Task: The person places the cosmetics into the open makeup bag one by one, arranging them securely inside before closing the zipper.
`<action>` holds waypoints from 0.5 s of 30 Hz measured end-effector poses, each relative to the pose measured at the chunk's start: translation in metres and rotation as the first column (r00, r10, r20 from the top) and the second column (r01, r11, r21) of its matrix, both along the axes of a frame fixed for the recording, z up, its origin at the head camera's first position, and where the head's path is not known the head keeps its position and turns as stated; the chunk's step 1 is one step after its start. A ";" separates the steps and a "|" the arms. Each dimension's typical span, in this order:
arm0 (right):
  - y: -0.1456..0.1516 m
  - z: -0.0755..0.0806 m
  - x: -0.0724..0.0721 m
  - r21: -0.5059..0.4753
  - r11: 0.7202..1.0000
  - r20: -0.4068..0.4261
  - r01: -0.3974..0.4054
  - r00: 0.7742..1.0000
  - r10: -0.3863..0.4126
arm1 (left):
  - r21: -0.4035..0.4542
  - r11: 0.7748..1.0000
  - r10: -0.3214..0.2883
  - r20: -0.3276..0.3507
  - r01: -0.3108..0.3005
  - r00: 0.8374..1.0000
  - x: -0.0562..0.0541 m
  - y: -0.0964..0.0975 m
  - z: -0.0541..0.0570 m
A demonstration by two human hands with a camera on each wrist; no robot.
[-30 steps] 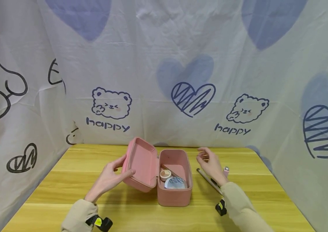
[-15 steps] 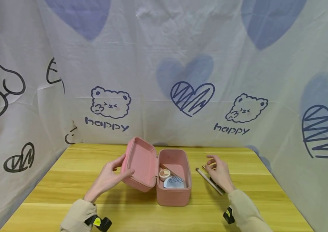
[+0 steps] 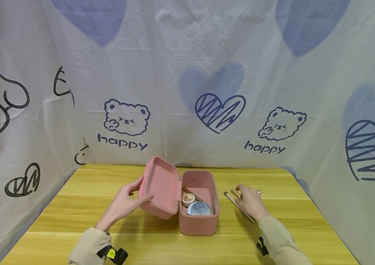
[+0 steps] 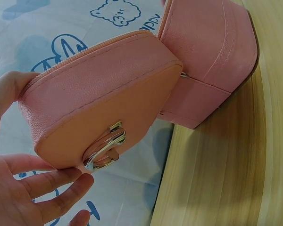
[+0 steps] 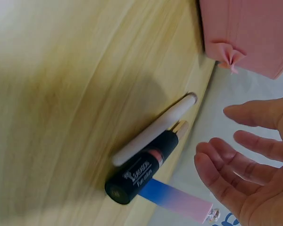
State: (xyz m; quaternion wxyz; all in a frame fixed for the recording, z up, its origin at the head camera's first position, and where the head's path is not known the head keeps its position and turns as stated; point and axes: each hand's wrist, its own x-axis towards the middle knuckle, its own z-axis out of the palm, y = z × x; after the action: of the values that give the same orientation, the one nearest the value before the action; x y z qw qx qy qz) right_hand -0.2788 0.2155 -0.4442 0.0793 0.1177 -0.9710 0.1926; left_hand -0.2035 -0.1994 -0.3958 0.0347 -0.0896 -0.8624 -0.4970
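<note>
A pink makeup case [image 3: 198, 225] stands with its lid [image 3: 165, 183] swung out to the left. My left hand [image 3: 124, 203] grips the lid, thumb on the inner edge and fingers against the outside, where a gold-coloured handle [image 4: 106, 148] shows. Inside the case lie a round compact [image 3: 200, 208], a small round pot [image 3: 188, 200] and a thin brown stick. My right hand [image 3: 252, 201] hovers over a pale slim stick [image 5: 155, 129], a black lettered cosmetic tube [image 5: 132, 176] and a pink-and-blue tube [image 5: 179, 200]. In the right wrist view its loosely bent fingers look apart from them.
The wooden table [image 3: 134, 243] runs back to a white printed cloth [image 3: 171, 84], which also hangs at both sides. A small pink bow [image 5: 231, 55] decorates the case's side in the right wrist view.
My right hand has moved right, away from the case, and down over the loose cosmetics, covering more of them. The left hand and lid stay put.
</note>
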 end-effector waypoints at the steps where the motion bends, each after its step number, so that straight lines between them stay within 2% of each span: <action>1: 0.000 0.000 0.000 0.023 1.000 -0.010 -0.003 1.000 0.004 | 0.000 1.000 0.001 0.001 -0.001 1.000 0.000 0.000 0.000; 5: 0.001 0.003 -0.002 0.099 0.995 -0.042 -0.014 0.999 0.018 | -0.007 1.000 0.005 -0.001 -0.005 1.000 0.000 0.000 0.001; 15: -0.001 0.002 -0.019 0.232 0.973 0.042 -0.008 0.999 -0.001 | -0.017 1.000 0.010 0.001 -0.010 1.000 0.000 0.001 0.001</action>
State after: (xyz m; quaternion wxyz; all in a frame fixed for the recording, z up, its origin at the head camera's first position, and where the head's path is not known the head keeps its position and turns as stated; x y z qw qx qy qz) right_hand -0.2973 0.2144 -0.4421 0.0443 0.1238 -0.9881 0.0803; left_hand -0.2030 -0.1984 -0.3949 0.0359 -0.0852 -0.8671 -0.4896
